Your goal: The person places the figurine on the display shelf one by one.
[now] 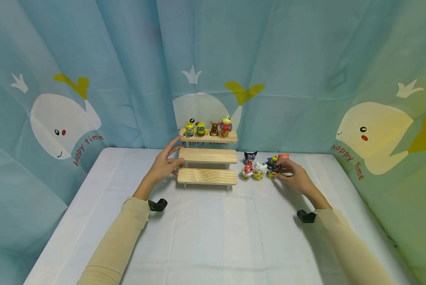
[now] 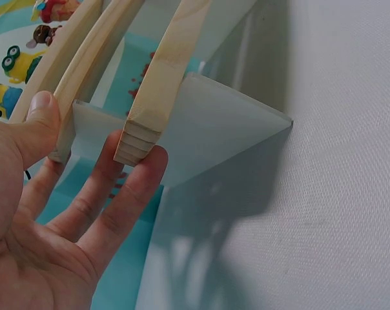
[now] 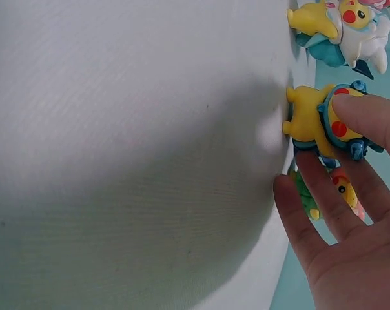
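My left hand (image 1: 162, 166) holds the left end of a three-tier wooden display stand (image 1: 207, 176). In the left wrist view its thumb lies on a board's end, and fingertips touch the lowest board (image 2: 143, 129). On the top tier stand two yellow minion figurines (image 1: 200, 130), a brown mouse-like figurine (image 1: 214, 129) and a green-headed figurine in red (image 1: 226, 126). Right of the stand, my right hand (image 1: 296, 176) pinches a yellow figurine with a dark blue hood (image 3: 308, 116), thumb on its front and fingers behind. It is upright, its feet at the tabletop.
Beside the pinched figurine are a white-hooded yellow figurine (image 1: 259, 171), a pink-topped figurine (image 1: 248, 170) and a black-and-purple one (image 1: 250, 157). A pink figurine (image 1: 283, 156) stands behind my right hand, partly hidden. A blue whale-print curtain (image 1: 288, 59) hangs behind the white table (image 1: 213, 237).
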Demonstrator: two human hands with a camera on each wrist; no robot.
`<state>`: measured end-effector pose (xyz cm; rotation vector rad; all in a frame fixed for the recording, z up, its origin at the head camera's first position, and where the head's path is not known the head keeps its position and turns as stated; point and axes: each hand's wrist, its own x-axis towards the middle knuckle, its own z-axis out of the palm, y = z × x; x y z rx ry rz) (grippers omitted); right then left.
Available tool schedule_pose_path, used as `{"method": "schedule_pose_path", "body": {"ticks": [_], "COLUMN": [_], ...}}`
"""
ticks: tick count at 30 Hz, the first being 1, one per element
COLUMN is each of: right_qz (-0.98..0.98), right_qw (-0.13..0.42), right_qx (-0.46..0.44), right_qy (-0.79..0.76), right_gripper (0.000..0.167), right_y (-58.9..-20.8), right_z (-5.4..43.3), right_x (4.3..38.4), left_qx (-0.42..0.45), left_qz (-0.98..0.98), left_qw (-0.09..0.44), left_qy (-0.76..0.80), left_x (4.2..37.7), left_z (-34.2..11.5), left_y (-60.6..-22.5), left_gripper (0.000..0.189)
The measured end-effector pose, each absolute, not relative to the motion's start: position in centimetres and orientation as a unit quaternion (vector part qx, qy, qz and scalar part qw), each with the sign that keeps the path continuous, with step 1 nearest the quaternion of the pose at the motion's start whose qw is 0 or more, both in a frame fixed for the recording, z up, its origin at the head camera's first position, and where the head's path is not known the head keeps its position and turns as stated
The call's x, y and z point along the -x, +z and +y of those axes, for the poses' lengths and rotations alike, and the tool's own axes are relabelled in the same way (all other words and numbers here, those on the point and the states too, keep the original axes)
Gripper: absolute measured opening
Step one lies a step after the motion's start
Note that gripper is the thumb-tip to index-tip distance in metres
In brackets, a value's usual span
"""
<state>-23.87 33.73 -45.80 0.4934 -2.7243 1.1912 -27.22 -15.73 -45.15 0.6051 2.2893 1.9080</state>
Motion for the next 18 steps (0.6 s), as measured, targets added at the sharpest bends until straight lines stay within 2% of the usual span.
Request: {"method": "schedule_pose_path", "body": {"ticks": [7, 18], "right_qz": [-0.897, -0.9], "right_qw": [0.05, 0.077], "right_qx": [-0.162, -0.16], "right_qy": [0.408, 0.398], "right_gripper": [0.038, 0.038], "right_y": [-45.75, -46.08], "right_z": [33.92, 34.05], "right_x": [23.94, 24.0], "left_qx": [-0.199, -0.199], "left_qz": [0.756, 0.754], "left_qw": [0.045, 0.048], "left_qy": [0.622, 0.624], "left_x": [27.1, 27.31], "left_z": [-15.69, -15.74], "left_y": [-44.97, -45.21], "left_gripper": [0.078, 0.079]}}
